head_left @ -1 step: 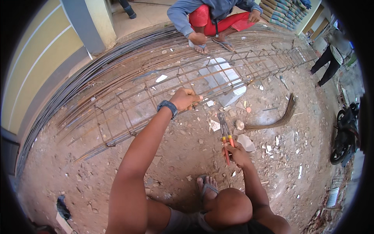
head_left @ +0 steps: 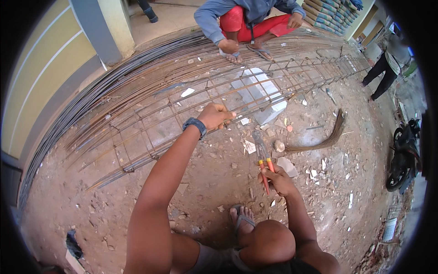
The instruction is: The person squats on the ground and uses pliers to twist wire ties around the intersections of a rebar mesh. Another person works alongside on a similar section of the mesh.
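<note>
A long cage of rusty steel rebar (head_left: 171, 106) runs across the ground in front of me, its stirrups spaced along the bars. My left hand (head_left: 215, 117) is closed at the cage's near side, its fingers curled about a bar; the fingertips are partly hidden. In my right hand (head_left: 277, 179) is a pair of tying pincers (head_left: 263, 157) with red and yellow handles. The pincers' jaws point away from me, apart from the cage. Under the cage lies a pale rectangular block (head_left: 273, 111).
Behind the cage lie many loose steel rods (head_left: 132, 61). A person (head_left: 255, 23) in red trousers squats beyond them, and another person (head_left: 387, 64) stands at right. A bundle of thin wire (head_left: 336, 132) curves near the pincers. Stacked sacks (head_left: 331, 16) and a motorcycle (head_left: 404, 155) are farther off.
</note>
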`<state>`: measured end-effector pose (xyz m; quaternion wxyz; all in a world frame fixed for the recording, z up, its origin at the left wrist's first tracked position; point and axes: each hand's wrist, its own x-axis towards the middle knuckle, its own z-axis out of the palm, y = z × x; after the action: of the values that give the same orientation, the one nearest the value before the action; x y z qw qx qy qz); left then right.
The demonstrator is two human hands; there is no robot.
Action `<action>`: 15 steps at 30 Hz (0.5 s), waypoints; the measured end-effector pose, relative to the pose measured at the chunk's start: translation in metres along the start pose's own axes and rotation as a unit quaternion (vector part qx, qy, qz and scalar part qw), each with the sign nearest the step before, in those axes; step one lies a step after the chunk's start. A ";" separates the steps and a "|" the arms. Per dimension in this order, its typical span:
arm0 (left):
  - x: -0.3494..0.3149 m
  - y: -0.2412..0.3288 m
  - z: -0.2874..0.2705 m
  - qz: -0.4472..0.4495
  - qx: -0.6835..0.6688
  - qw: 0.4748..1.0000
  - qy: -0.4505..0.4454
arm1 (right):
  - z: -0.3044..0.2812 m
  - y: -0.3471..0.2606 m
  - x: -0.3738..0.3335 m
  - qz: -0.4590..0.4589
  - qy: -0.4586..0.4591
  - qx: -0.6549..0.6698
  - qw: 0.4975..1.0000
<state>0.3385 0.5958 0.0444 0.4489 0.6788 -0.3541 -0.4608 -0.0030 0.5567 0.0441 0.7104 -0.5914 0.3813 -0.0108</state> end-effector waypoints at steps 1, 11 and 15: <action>0.000 0.004 -0.001 0.003 0.002 1.000 -0.002 | 0.002 -0.018 -0.008 0.009 -0.051 0.018 0.999; 0.005 0.002 -0.003 0.020 0.014 1.000 0.006 | 0.019 -0.050 0.031 0.010 -0.029 -0.125 0.992; 0.010 0.004 -0.001 0.014 0.014 1.000 0.004 | 0.007 -0.042 0.042 -0.058 0.016 -0.272 0.960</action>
<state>0.3423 0.5861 0.0454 0.4470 0.6819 -0.3682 -0.4468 0.0491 0.5305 0.0574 0.5145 -0.7833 0.3463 0.0421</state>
